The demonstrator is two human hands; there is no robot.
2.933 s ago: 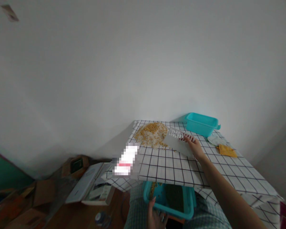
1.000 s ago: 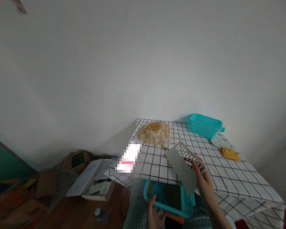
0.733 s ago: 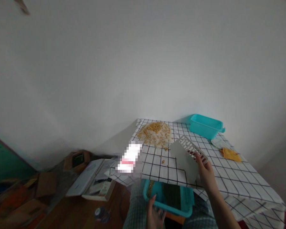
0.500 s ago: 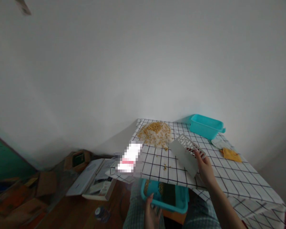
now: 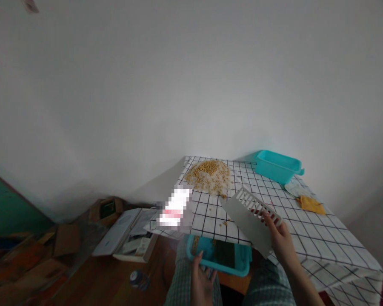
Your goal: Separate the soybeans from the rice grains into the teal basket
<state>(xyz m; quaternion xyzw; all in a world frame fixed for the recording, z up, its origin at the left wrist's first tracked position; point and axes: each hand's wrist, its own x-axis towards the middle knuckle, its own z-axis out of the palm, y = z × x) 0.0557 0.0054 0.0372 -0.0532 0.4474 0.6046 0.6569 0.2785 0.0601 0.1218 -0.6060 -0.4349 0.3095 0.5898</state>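
My left hand grips the near rim of a turquoise plastic box, thumb over the edge and fingers underneath. It hangs just below the table's front edge, above my lap. Inside are some yellowish beans at the left and a dark green section. In my right hand is a pale grey slotted plastic panel, pinched by its slotted side and tilted over the front of the table. Behind it lies a heap of soybeans and white grains; a few loose beans are scattered nearer me.
A checked cloth covers the table. A second turquoise box stands at the back right, near a yellow cloth. A pixelated bright screen is at the left edge. An open white box and cardboard sit lower left.
The slotted panel and my right hand have moved slightly right and toward me. The turquoise box in my left hand has shifted slightly up and left in view. Both grips stay the same.
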